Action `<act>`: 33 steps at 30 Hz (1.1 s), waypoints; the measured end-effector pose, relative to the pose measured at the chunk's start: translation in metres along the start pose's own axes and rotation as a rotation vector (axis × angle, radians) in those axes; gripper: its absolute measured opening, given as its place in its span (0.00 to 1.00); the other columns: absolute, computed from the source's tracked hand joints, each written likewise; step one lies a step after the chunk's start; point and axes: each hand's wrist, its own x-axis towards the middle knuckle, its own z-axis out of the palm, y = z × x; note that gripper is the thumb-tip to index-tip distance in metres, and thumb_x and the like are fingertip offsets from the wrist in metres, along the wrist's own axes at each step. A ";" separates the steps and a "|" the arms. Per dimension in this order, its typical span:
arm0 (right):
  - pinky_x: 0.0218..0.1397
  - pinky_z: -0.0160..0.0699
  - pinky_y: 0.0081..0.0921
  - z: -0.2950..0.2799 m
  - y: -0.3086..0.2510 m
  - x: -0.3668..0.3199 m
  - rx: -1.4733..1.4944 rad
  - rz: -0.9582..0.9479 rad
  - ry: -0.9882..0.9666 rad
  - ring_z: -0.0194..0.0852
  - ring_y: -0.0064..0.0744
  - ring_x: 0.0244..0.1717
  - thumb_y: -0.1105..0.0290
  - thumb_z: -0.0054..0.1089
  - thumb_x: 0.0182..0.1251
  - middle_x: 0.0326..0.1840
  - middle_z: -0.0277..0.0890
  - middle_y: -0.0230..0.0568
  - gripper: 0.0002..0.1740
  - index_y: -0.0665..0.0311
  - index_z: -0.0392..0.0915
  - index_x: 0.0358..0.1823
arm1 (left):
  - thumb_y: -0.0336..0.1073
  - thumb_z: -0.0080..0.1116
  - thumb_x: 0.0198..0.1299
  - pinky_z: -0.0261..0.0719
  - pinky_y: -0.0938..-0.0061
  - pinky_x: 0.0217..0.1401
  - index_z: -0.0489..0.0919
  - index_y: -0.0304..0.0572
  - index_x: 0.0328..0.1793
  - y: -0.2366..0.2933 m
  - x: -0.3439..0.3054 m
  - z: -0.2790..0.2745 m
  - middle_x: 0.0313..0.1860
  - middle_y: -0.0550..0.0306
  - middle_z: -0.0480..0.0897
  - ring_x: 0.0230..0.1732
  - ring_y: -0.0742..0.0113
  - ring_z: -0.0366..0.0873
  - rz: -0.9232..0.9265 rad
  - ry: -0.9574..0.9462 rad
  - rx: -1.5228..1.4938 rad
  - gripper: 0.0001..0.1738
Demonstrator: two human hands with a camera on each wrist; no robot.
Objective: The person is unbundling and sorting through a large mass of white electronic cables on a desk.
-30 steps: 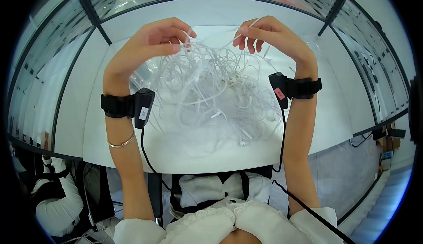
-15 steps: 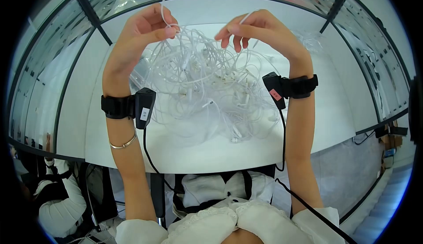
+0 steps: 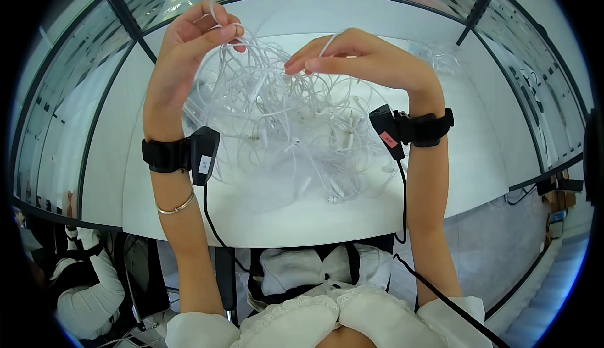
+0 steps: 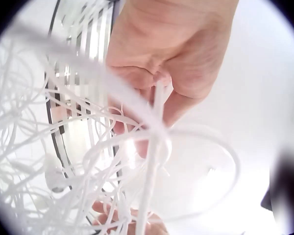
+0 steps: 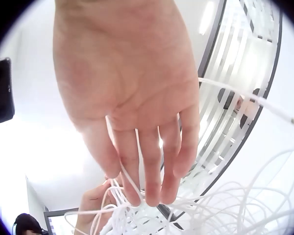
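With left hand (image 3: 179, 52), pinching white cable (image 4: 158, 103); with right hand (image 3: 371, 62), nearly straight-fingered, touching tangled cables (image 3: 277, 96) on desk (image 3: 270, 232). Probably light, bendy, snag-prone tbh; best pinched close to snag.

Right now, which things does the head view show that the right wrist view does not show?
Only the head view shows the silver bracelet and the white collar.

Only the right wrist view shows the full palm side of the right hand.

Both views show the tangle of white cables and the left hand, though the right wrist view catches just part of that hand.
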 end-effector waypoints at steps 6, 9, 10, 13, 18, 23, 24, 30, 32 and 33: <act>0.55 0.75 0.26 -0.002 0.006 0.001 -0.010 0.092 0.049 0.78 0.27 0.43 0.62 0.56 0.70 0.50 0.84 0.42 0.17 0.69 0.86 0.44 | 0.30 0.61 0.58 0.72 0.78 0.49 0.72 0.44 0.34 -0.003 -0.002 -0.017 0.34 0.61 0.81 0.40 0.72 0.81 -0.175 -0.097 0.440 0.07; 0.50 0.77 0.26 0.005 0.014 0.006 0.050 0.115 -0.002 0.78 0.26 0.40 0.61 0.55 0.70 0.51 0.84 0.40 0.18 0.69 0.86 0.43 | 0.32 0.59 0.59 0.69 0.77 0.51 0.72 0.43 0.35 -0.008 -0.003 -0.023 0.33 0.62 0.80 0.40 0.72 0.80 -0.130 -0.097 0.491 0.06; 0.50 0.77 0.25 0.007 0.015 0.008 0.058 0.121 -0.006 0.77 0.26 0.40 0.61 0.55 0.71 0.51 0.84 0.40 0.18 0.69 0.85 0.43 | 0.32 0.59 0.59 0.69 0.77 0.51 0.72 0.43 0.35 -0.009 -0.003 -0.024 0.33 0.63 0.80 0.40 0.72 0.80 -0.119 -0.089 0.478 0.06; 0.46 0.77 0.24 0.014 0.019 0.013 0.055 0.154 0.003 0.77 0.24 0.36 0.61 0.54 0.71 0.52 0.84 0.39 0.18 0.68 0.86 0.43 | 0.33 0.58 0.60 0.70 0.77 0.50 0.72 0.43 0.36 -0.013 -0.002 -0.025 0.34 0.62 0.80 0.38 0.72 0.79 -0.074 -0.007 0.350 0.05; 0.39 0.73 0.23 0.022 0.022 0.022 -0.017 0.071 0.118 0.75 0.22 0.32 0.59 0.51 0.73 0.43 0.85 0.37 0.19 0.67 0.86 0.41 | 0.33 0.59 0.58 0.74 0.73 0.53 0.77 0.43 0.37 -0.021 -0.002 -0.040 0.35 0.57 0.82 0.34 0.70 0.80 -0.125 0.278 0.138 0.05; 0.40 0.69 0.21 0.017 0.019 0.024 0.002 0.016 0.207 0.75 0.22 0.31 0.58 0.49 0.74 0.40 0.84 0.36 0.21 0.66 0.85 0.43 | 0.30 0.57 0.60 0.74 0.70 0.61 0.78 0.38 0.40 -0.027 0.000 -0.055 0.42 0.53 0.82 0.43 0.68 0.79 -0.027 0.396 -0.260 0.05; 0.40 0.69 0.21 0.015 0.020 0.023 0.004 0.001 0.215 0.75 0.22 0.31 0.57 0.48 0.74 0.40 0.84 0.37 0.21 0.66 0.85 0.43 | 0.30 0.57 0.60 0.74 0.69 0.62 0.78 0.37 0.41 -0.027 0.000 -0.055 0.44 0.52 0.81 0.45 0.67 0.79 0.010 0.395 -0.371 0.05; 0.43 0.70 0.21 -0.001 0.023 0.014 -0.006 -0.007 0.229 0.76 0.23 0.32 0.58 0.48 0.74 0.41 0.84 0.38 0.21 0.67 0.85 0.43 | 0.32 0.45 0.66 0.59 0.61 0.76 0.68 0.18 0.61 -0.017 -0.004 -0.078 0.62 0.35 0.72 0.66 0.50 0.70 0.169 0.166 -0.712 0.23; 0.43 0.70 0.21 -0.003 0.022 0.011 -0.015 -0.005 0.232 0.76 0.22 0.32 0.58 0.48 0.74 0.41 0.84 0.38 0.21 0.67 0.85 0.42 | 0.36 0.42 0.67 0.56 0.60 0.78 0.65 0.17 0.65 0.002 -0.007 -0.064 0.66 0.33 0.70 0.70 0.49 0.65 0.161 0.333 -0.650 0.27; 0.43 0.70 0.21 -0.004 0.021 0.010 -0.024 0.002 0.234 0.76 0.22 0.33 0.58 0.48 0.74 0.41 0.84 0.38 0.21 0.67 0.85 0.42 | 0.39 0.39 0.68 0.52 0.59 0.79 0.65 0.17 0.67 0.019 -0.003 -0.031 0.69 0.34 0.68 0.74 0.48 0.60 0.211 0.592 -0.474 0.30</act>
